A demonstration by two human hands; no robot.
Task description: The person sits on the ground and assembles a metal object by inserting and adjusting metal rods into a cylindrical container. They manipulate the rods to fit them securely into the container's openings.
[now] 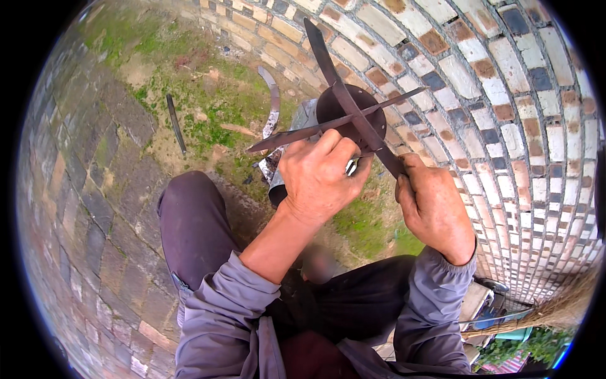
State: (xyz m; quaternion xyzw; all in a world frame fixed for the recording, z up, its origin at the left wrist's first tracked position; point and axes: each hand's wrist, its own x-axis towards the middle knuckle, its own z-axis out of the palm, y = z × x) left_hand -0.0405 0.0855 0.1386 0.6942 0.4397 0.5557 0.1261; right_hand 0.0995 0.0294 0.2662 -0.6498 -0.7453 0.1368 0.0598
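Two long, dark, rusty metal strips cross over a round brown metal plate [331, 107] with small holes near its rim. My right hand [435, 205] is closed round the near end of the curved strip [325, 54], thumb on its side. Beneath the other strip [287, 137], close to the crossing, my left hand [325, 174] is closed, its thumb and forefinger pinched together. A small pale piece [351, 166] shows between its fingers; its kind is unclear. Behind the left hand stands a grey metal cylinder [306, 117], partly hidden.
A brick wall [505, 139] curves along the right. On the mossy ground lie a curved strip with a whitish end [271, 95] and a short dark strip [175, 123]. Stone paving [101, 221] spreads at left. Straw bristles [555, 309] and green plants [536, 347] are at lower right.
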